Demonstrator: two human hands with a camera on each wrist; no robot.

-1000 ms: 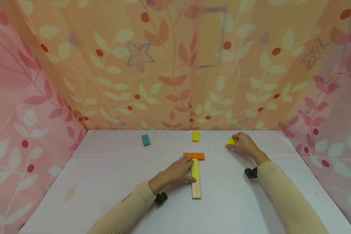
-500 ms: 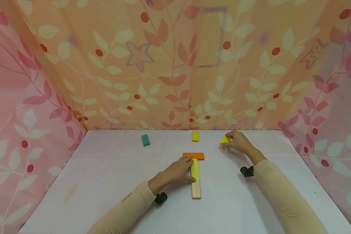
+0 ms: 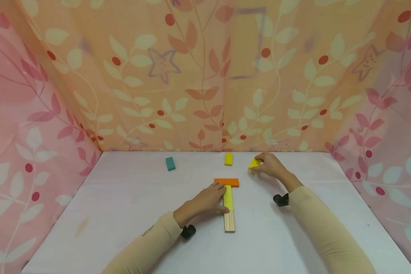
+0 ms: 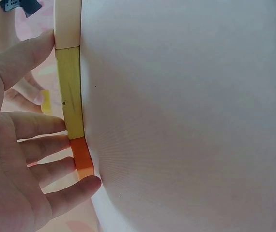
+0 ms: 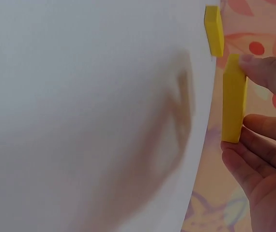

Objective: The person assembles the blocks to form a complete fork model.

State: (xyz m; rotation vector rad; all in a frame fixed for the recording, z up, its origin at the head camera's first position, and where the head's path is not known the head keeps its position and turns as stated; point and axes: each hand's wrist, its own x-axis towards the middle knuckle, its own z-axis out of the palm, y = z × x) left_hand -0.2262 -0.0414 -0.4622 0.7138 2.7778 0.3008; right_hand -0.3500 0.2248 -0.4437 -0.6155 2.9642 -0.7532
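Note:
In the head view, an orange block lies crosswise at the far end of a yellow-green block. A bare-wood block continues that line toward the person. My left hand rests along the left side of this row. Its fairly straight fingers touch the yellow-green and orange blocks, while the thumb touches near the bare-wood joint. Back and to the right, my right hand pinches a yellow block at its two ends between thumb and fingers. A shadow apart from that block shows it raised off the table.
Behind the row, a second yellow block lies near the table's back edge, left of the right hand. A teal block lies farther left. Patterned cloth walls enclose the white table at the back and sides.
My right hand has moved left with the yellow block, toward the other yellow block at the back. My left hand and the row beside it have stayed in place.

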